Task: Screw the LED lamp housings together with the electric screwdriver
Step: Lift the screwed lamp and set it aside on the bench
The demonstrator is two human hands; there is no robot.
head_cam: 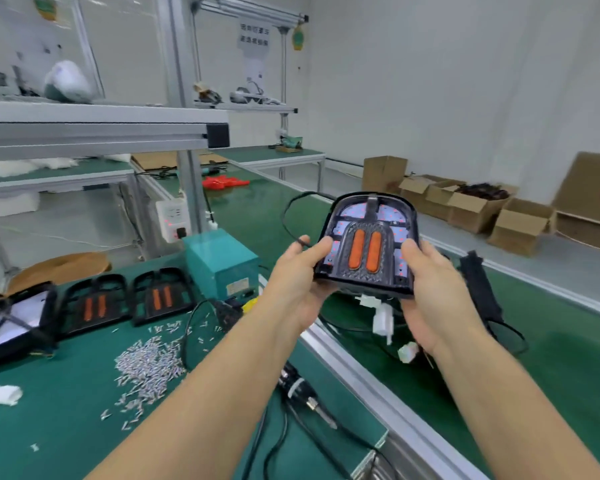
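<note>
I hold a black arch-shaped LED lamp housing (368, 240) with two orange strips up in the air over the conveyor. My left hand (298, 282) grips its left edge, thumb on top. My right hand (437, 292) grips its right edge the same way. White connectors (383, 318) and a black cable hang beneath it. The electric screwdriver (307, 396) lies on the green bench below my left forearm, tip pointing right. Two more housings (94, 304) (161, 297) lie flat at the bench's back left. A heap of several silver screws (149, 365) is spread in front of them.
A teal power box (222, 265) stands behind the bench. A green conveyor belt (551, 358) with an aluminium rail (371, 375) runs on the right, a black part (480, 289) lying on it. Open cardboard boxes (478, 209) line the wall. A white-faced panel (11, 323) sits far left.
</note>
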